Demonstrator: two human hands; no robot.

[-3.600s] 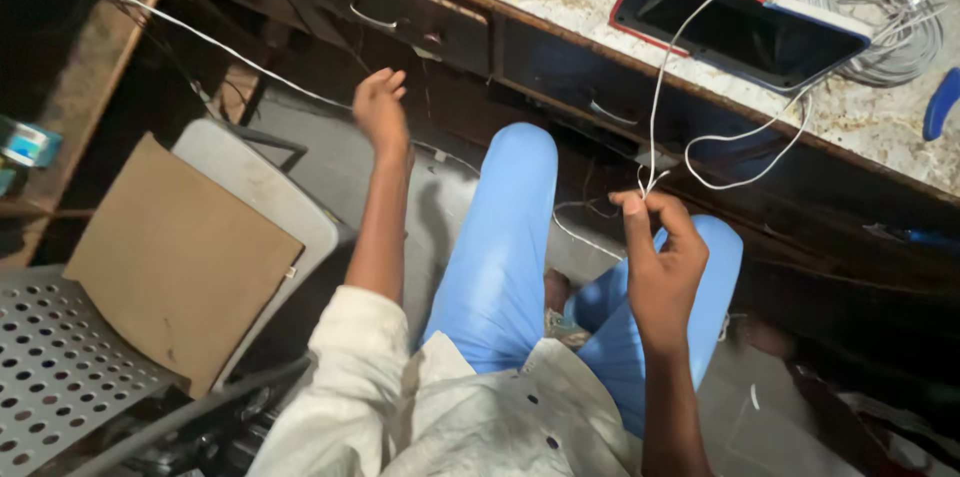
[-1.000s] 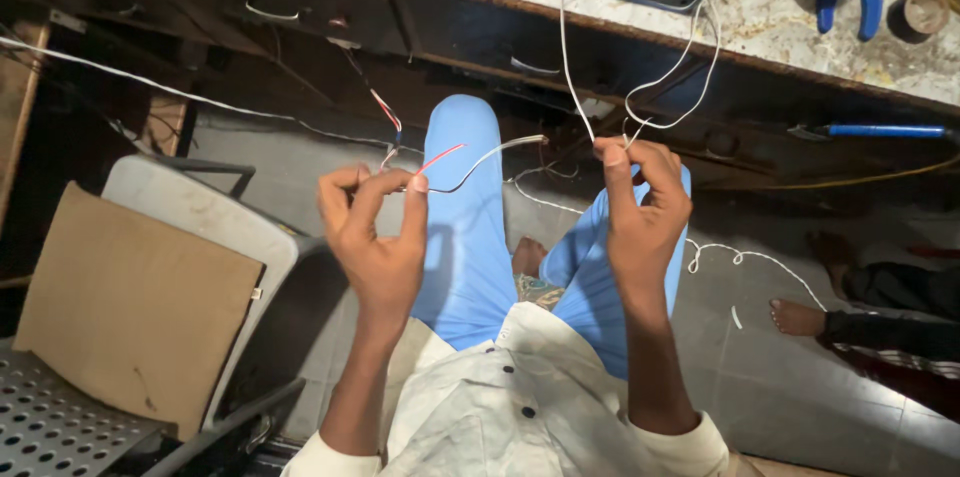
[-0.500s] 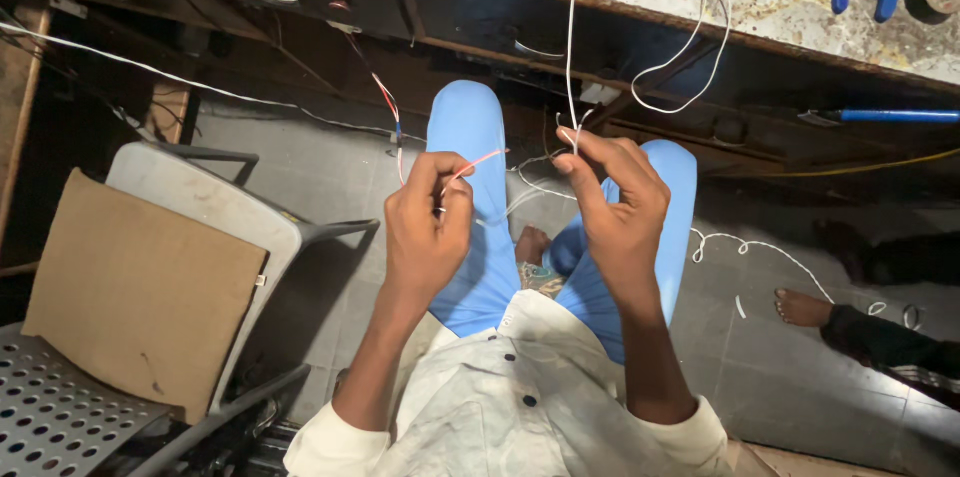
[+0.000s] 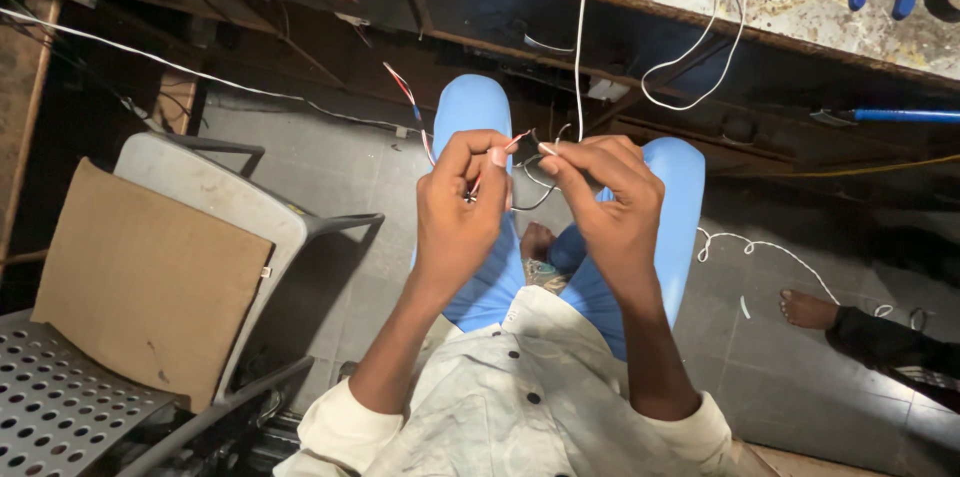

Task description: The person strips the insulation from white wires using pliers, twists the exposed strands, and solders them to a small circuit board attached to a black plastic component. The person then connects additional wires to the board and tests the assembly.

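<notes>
Head view: left hand (image 4: pixel 458 207) pinches a red-and-white wire (image 4: pixel 408 95) between thumb and fingertips, grip closed on it. Right hand (image 4: pixel 610 202) grips a thin white wire (image 4: pixel 579 37), closed, just beside the left. Both wire ends meet above the blue-trousered knees, below the table (image 4: pixel 800 7) edge.

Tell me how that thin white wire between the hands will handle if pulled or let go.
The white wire loops and sags off the bench edge, so it is probably floppy and light. Pinched between the left hand and right hand, its fine bare ends might bend or snap easily.
</notes>
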